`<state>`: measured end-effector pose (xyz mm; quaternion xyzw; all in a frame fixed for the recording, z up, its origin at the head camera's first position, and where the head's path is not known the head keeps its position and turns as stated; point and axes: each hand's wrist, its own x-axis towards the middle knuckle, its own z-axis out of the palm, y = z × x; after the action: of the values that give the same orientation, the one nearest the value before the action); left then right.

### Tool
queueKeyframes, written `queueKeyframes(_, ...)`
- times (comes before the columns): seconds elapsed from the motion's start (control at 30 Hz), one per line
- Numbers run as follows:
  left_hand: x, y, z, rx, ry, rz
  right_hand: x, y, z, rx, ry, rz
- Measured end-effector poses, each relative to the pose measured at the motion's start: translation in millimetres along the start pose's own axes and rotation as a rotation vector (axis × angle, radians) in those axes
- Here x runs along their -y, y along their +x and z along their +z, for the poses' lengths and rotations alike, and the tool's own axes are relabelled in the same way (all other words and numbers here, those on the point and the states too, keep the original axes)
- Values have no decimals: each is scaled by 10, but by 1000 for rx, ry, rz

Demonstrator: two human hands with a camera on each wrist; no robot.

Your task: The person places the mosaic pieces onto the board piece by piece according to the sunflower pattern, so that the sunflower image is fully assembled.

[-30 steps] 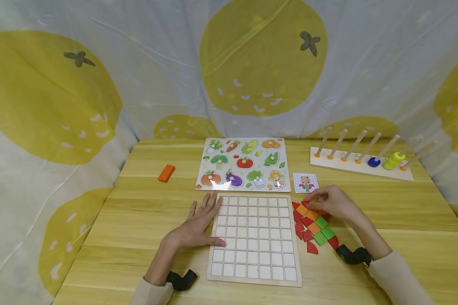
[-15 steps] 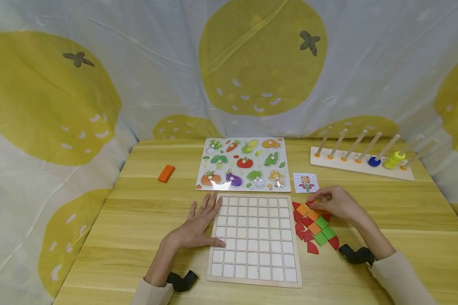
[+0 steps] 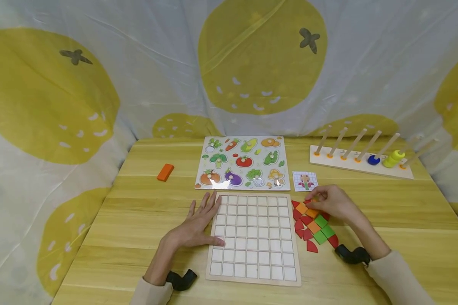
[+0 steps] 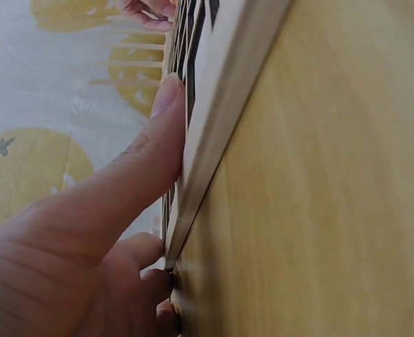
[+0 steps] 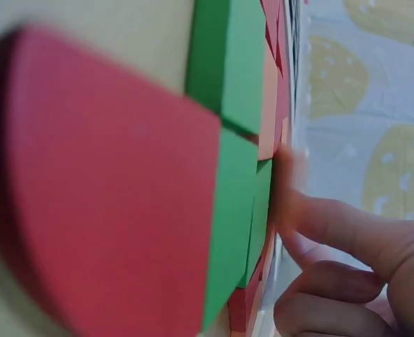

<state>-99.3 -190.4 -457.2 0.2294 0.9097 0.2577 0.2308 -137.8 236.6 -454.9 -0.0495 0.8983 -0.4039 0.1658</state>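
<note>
My left hand (image 3: 192,228) lies spread at the left edge of the wooden grid board (image 3: 253,283). Its thumb (image 4: 140,158) rests over the rim, and the other fingers touch the same side. At the pile of flat wooden tiles right of the board, my right hand (image 3: 333,203) has its thumb and forefinger bent together, pinching an orange square tile (image 3: 315,198), partly hidden by the fingers. The pile holds red quarter-round tiles (image 3: 311,246), green square tiles (image 3: 328,231) and more orange ones. In the right wrist view, a red tile (image 5: 115,189) fills the foreground and the thumb is blurred.
A small pattern card (image 3: 305,181) lies just beyond the pile. Behind the board sits a vegetable peg puzzle (image 3: 236,148). A peg stand (image 3: 360,166) with upright rods and blue and yellow rings is at back right. An orange block (image 3: 165,172) lies left.
My right hand stays over the top of the pile with small finger movements. Orange now shows between its thumb and forefinger. The left hand keeps its place on the board.
</note>
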Motion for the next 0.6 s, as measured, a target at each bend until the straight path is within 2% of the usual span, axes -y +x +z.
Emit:
queueKeyframes(0.13, -4, 1, 3, 0, -5, -2, 18, -10, -9, -15, -10, 6)
queueKeyframes(0.4, -19, 9, 3, -1, -9, -3, 56, -43, -64, -12, -2, 76)
queueKeyframes(0.6, -17, -6, 1, 2, 5, -9, 57, -34, -64, 0, -4, 64)
